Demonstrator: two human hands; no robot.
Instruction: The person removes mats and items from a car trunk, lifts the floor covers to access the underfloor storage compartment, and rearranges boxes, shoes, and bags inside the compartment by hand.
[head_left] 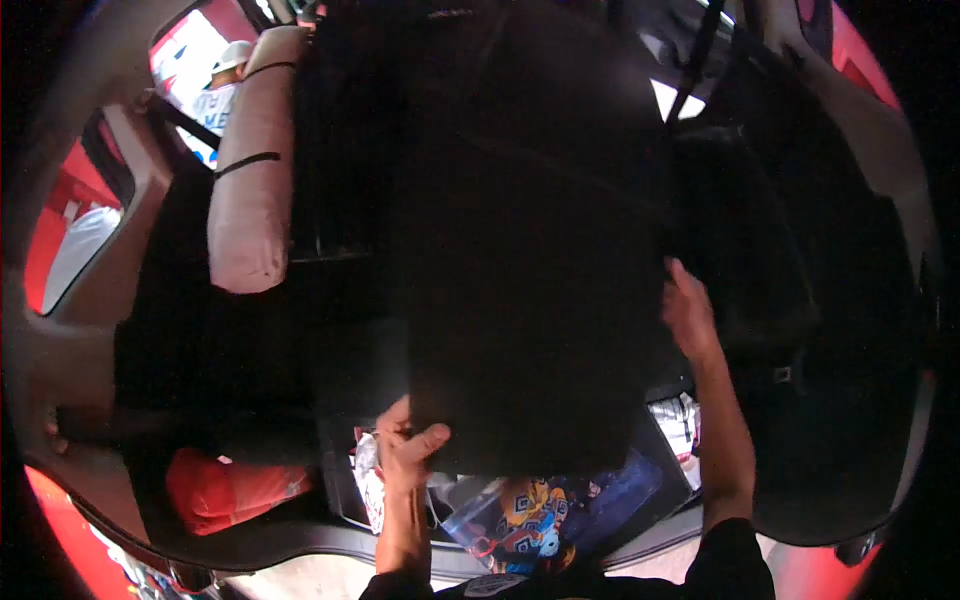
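A large dark panel (pixel 530 300) fills the middle of the head view. At its lower left corner, my left hand (pixel 408 445) grips the edge, thumb on top and fingers partly hidden. Beside the panel's right edge is my right hand (pixel 687 305), slightly blurred; its fingers are partly hidden, and whether it holds the edge is unclear. Below the panel lies a clear plastic container (pixel 630 495) with colourful patterned items (pixel 535 510) inside.
A pale rolled bundle (pixel 250 180) with dark straps lies at upper left. A red bag (pixel 235 490) sits at lower left. The vehicle's rear sill (pixel 290 557) runs along the bottom. Through a window, a person (pixel 225 90) in a white hat shows.
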